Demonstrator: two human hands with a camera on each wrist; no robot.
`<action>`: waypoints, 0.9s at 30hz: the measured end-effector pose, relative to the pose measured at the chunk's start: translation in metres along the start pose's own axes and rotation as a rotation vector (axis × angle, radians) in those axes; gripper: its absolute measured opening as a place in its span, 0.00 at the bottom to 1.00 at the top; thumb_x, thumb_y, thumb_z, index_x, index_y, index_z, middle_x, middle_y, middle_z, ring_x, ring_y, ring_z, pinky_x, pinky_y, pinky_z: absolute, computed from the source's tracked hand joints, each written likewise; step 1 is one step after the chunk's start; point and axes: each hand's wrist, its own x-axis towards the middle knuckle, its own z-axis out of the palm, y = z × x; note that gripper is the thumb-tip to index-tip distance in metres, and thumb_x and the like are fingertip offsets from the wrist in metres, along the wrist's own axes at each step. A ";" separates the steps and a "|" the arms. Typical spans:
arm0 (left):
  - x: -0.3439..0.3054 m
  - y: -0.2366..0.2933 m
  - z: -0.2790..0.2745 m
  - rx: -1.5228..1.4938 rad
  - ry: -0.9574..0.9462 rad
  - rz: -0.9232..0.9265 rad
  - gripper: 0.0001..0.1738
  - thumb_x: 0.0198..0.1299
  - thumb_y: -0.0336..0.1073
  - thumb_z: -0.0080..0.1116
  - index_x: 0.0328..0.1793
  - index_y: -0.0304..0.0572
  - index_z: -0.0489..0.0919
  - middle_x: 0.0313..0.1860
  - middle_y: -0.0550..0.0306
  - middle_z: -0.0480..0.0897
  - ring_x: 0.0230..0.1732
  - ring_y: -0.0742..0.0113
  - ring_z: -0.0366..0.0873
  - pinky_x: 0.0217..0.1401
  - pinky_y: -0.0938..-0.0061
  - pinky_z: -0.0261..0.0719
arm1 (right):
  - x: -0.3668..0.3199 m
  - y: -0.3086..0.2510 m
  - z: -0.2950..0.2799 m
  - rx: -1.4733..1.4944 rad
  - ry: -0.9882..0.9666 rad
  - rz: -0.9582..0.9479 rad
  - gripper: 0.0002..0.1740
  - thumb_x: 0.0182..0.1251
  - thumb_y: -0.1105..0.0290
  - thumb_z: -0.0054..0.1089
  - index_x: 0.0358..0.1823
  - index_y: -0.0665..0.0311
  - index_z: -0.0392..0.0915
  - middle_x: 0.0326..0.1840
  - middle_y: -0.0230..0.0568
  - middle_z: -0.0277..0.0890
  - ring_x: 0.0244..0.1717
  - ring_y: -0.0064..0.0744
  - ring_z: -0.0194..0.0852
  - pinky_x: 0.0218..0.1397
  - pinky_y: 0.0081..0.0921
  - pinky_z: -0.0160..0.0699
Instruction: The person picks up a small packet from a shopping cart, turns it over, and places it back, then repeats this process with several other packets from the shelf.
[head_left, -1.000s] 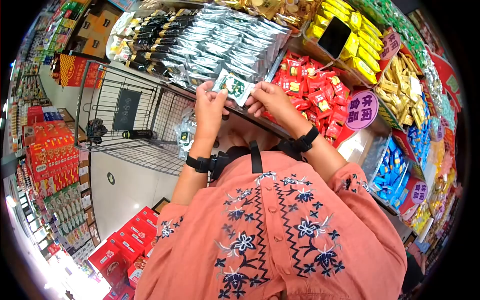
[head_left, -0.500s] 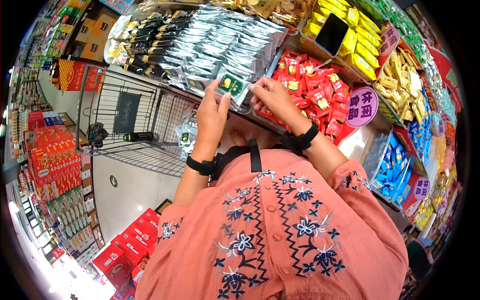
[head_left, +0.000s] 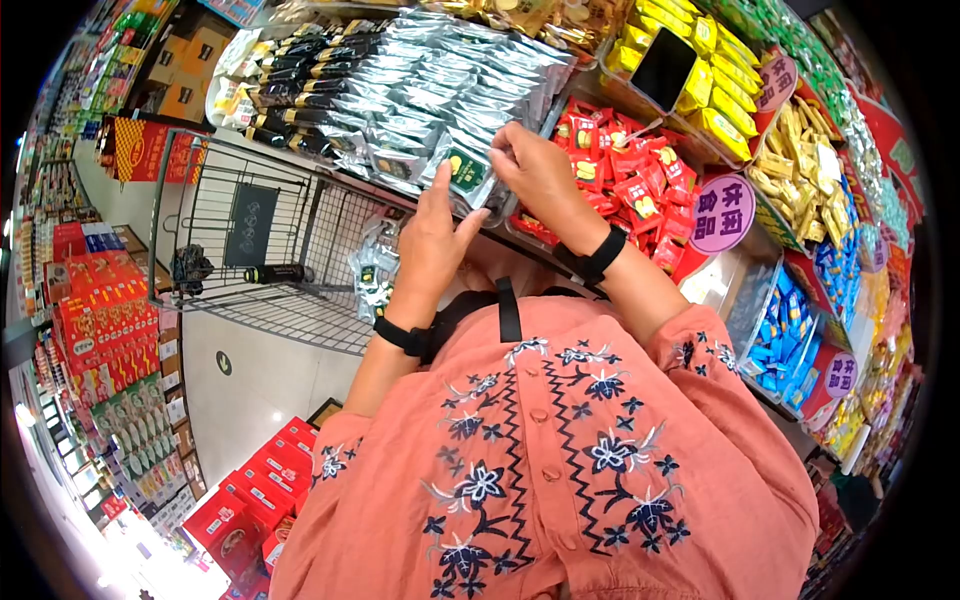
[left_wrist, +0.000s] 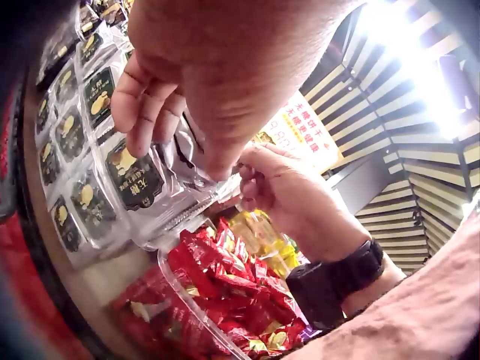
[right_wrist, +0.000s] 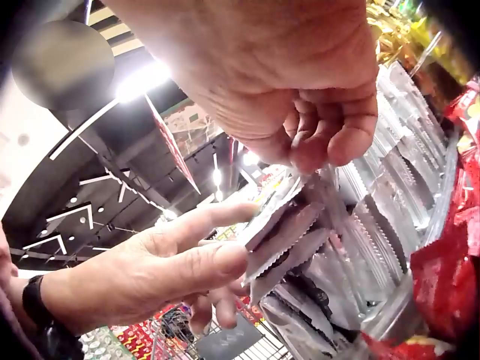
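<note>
A silver packet with a dark green label [head_left: 465, 172] leans at the front of the rows of silver packets [head_left: 465, 75]. My left hand [head_left: 428, 245] has its index finger straight against the packet's left edge, the thumb spread to the right below it. At the upper right edge, my right hand [head_left: 545, 185] has curled fingers. The right wrist view shows those right fingertips [right_wrist: 330, 142] pinching at the top of a silver packet [right_wrist: 277, 210], while my left hand [right_wrist: 150, 270] lies beside it with extended fingers. Green-labelled packets [left_wrist: 135, 176] stand in rows in the left wrist view.
A wire shopping cart [head_left: 255, 305] with some silver packets [head_left: 375, 270] in it stands at the left. Red packets [head_left: 640, 185] lie right of the hands, and a phone [head_left: 663, 68] rests on yellow packets [head_left: 722, 130]. Red boxes [head_left: 240, 510] are at lower left.
The green-labelled packet has gone from between both hands down onto the front of the rows. My left fingers have straightened and spread; my right hand has shifted slightly up and left.
</note>
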 end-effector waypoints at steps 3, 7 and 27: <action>0.001 0.001 -0.001 -0.006 -0.017 -0.009 0.49 0.60 0.44 0.76 0.84 0.43 0.64 0.47 0.46 0.83 0.40 0.51 0.83 0.40 0.59 0.82 | 0.001 -0.001 0.001 -0.025 0.017 -0.039 0.06 0.70 0.69 0.63 0.42 0.63 0.78 0.36 0.47 0.83 0.37 0.50 0.84 0.38 0.41 0.79; 0.002 0.007 -0.006 -0.043 -0.068 -0.061 0.47 0.61 0.44 0.74 0.83 0.43 0.63 0.53 0.37 0.83 0.49 0.35 0.85 0.47 0.51 0.84 | 0.006 -0.007 -0.009 0.001 0.038 -0.102 0.07 0.71 0.70 0.64 0.43 0.66 0.80 0.34 0.46 0.83 0.35 0.41 0.85 0.38 0.33 0.80; 0.005 0.010 -0.008 -0.070 0.025 0.032 0.45 0.61 0.37 0.76 0.82 0.40 0.66 0.38 0.52 0.79 0.32 0.56 0.79 0.36 0.62 0.80 | 0.002 -0.020 -0.047 0.191 0.153 -0.013 0.06 0.70 0.73 0.67 0.44 0.66 0.79 0.34 0.43 0.83 0.33 0.32 0.83 0.38 0.27 0.80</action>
